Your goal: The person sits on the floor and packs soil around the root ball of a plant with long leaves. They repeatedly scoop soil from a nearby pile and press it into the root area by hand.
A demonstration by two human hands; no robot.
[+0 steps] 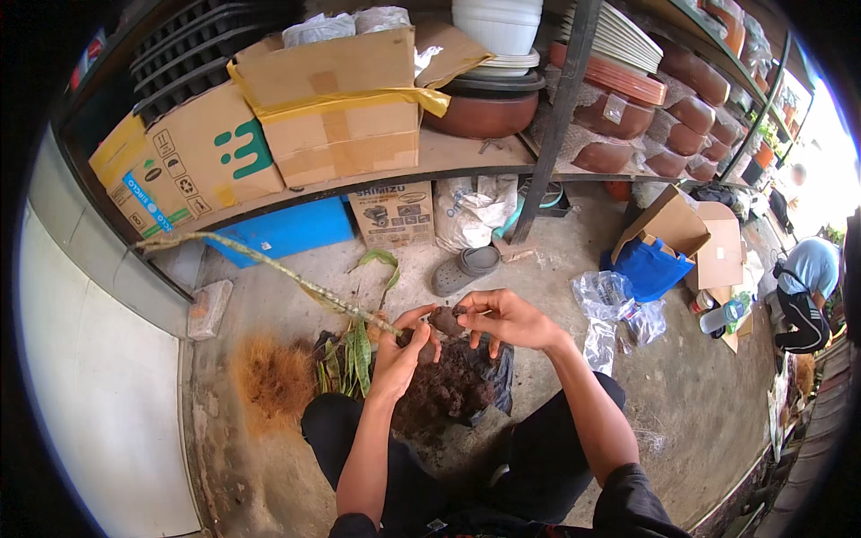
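Observation:
My left hand [405,350] is closed round the base of a long, thin, mottled plant stem [289,271], which reaches up and left, with dark soil packed at its lower end. My right hand [501,319] pinches a dark lump of soil [446,321] right beside my left fingertips. Below both hands, a heap of loose brown soil [451,387] lies on black plastic [501,376]. Variegated snake plant leaves [360,356] lie to the left of the heap. Farther left is a tangle of orange-brown coconut fibre [274,382].
A grey clog [464,270] and a brick [210,309] lie on the concrete floor. Shelves ahead bear cardboard boxes [343,134] and brown pots [484,114]. Clear plastic bags [602,296] and a blue bag [649,269] are at the right. Another person [807,289] crouches at the far right.

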